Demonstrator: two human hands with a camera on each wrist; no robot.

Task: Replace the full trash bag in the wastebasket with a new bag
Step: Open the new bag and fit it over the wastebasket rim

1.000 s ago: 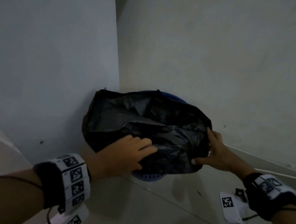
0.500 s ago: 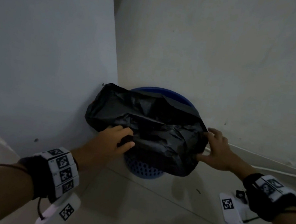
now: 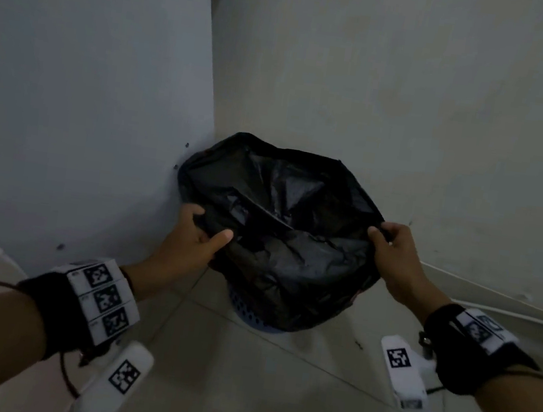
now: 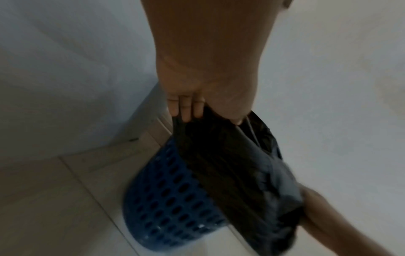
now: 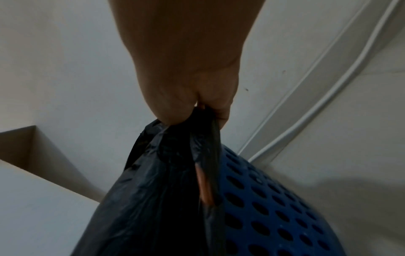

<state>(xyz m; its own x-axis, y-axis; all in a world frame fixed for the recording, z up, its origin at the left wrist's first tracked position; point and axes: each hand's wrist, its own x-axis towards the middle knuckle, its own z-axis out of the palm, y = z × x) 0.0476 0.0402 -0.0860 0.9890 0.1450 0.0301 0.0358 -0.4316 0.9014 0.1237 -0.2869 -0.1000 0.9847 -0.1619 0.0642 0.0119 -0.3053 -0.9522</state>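
A black trash bag is stretched wide open over a blue perforated wastebasket in the corner of the room. My left hand pinches the bag's near left edge between thumb and fingers. My right hand grips the bag's right edge in a closed fist. In the left wrist view my fingers curl round the bag above the basket. The right wrist view shows my fist bunching the bag beside the basket.
Two pale walls meet right behind the basket. A white cable runs along the skirting at the right. The tiled floor spreads in front of the basket.
Both hands have moved from the bag's top onto its rim and pulled it apart. The bag's mouth has gone from folded flat to wide open, and it now covers the basket's blue rim.
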